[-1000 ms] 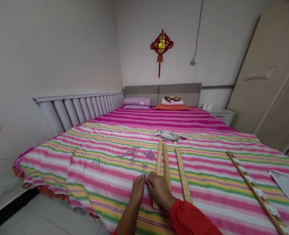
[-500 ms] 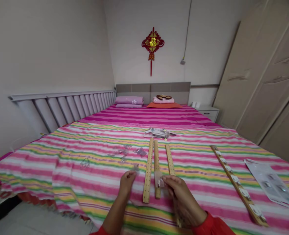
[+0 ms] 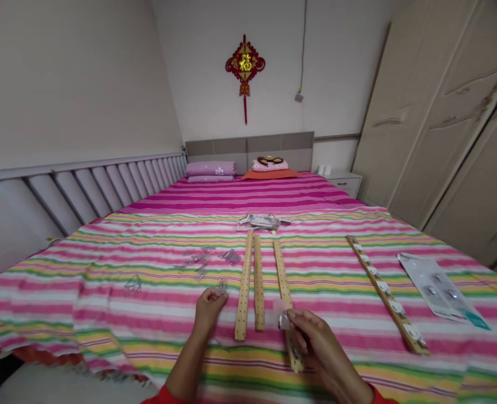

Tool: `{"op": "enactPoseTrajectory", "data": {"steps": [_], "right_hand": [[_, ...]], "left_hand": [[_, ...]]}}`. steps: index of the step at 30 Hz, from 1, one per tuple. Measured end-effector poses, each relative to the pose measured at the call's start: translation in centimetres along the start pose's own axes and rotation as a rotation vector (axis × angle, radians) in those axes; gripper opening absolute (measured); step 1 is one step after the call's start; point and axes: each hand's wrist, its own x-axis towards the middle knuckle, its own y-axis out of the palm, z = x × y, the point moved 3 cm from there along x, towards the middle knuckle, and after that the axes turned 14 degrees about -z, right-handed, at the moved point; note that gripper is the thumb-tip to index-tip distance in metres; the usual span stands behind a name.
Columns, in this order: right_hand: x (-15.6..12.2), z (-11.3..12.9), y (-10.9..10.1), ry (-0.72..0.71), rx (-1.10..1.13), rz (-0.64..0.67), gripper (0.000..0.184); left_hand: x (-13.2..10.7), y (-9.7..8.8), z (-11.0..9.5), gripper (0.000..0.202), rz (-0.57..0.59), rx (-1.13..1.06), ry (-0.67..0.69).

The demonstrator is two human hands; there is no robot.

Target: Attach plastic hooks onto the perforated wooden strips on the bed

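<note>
My left hand (image 3: 208, 308) is pinched closed on a small clear packet (image 3: 222, 286) just left of the leftmost wooden strip (image 3: 244, 289); the contents are too small to name. Between thumb and fingers, my right hand (image 3: 318, 339) grips another clear packet (image 3: 282, 321) with a small shiny metal piece inside. That packet is over the right-hand perforated strip (image 3: 280, 264), whose near part is partly covered by the hand. A middle strip (image 3: 259, 286) lies between the other two, touched by neither hand.
Loose clear packets (image 3: 197, 259) and a purplish packet cluster (image 3: 231, 257) lie left of the strips. Thin wire pieces (image 3: 132, 285) are farther left. Bagged items (image 3: 263, 222) lie beyond. At right are a strip with white discs (image 3: 383, 287) and a blister pack (image 3: 436, 286).
The view has turned slightly right. My right hand has carried its packet from over the middle strip to over the right-hand strip. My left hand keeps its place beside the leftmost strip.
</note>
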Motion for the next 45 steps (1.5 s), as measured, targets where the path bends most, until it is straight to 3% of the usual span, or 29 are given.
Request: {"op": "enactPoseTrajectory", "data": {"steps": [4,7,9,12,15,18,21,26,32,45], "right_hand": [[-0.2,0.0,-0.5,0.016,0.028,-0.017,0.036],[-0.4,-0.1,-0.8,0.044,0.051,-0.022,0.034],[-0.5,-0.2,-1.0,0.091,0.087,-0.009,0.034],[-0.9,-0.4,-1.1,0.168,0.163,0.027,0.033],[-1.4,-0.3,-1.2,0.171,0.199,0.044,0.030],[-1.8,0.1,-1.5,0.112,0.153,0.052,0.028],[-2.1,0.5,-1.8,0.069,0.031,0.079,0.026],[-2.1,1.1,-2.0,-0.047,-0.200,0.157,0.027],[-2.5,2.0,-1.7,-0.175,-0.308,0.222,0.032],[-1.6,1.7,-3.2,-0.251,-0.295,0.038,0.043]], "left_hand": [[0.2,0.2,-0.9,0.039,0.049,0.039,-0.001],[-0.7,0.5,-2.7,0.039,0.077,0.019,0.075],[-2.1,1.1,-4.3,0.033,0.120,0.001,0.170],[-5.5,2.5,-6.0,0.021,0.287,0.006,0.298],[-8.9,3.8,-6.6,0.016,0.449,0.028,0.399],[-11.0,4.3,-6.7,0.016,0.502,0.035,0.437],[-11.9,4.4,-6.9,0.018,0.548,0.032,0.412],[-12.8,4.8,-6.9,0.018,0.652,0.103,0.232],[-13.7,5.1,-6.5,0.012,0.634,0.171,0.177],[-15.2,6.3,-5.5,0.032,0.525,0.024,0.068]]}}
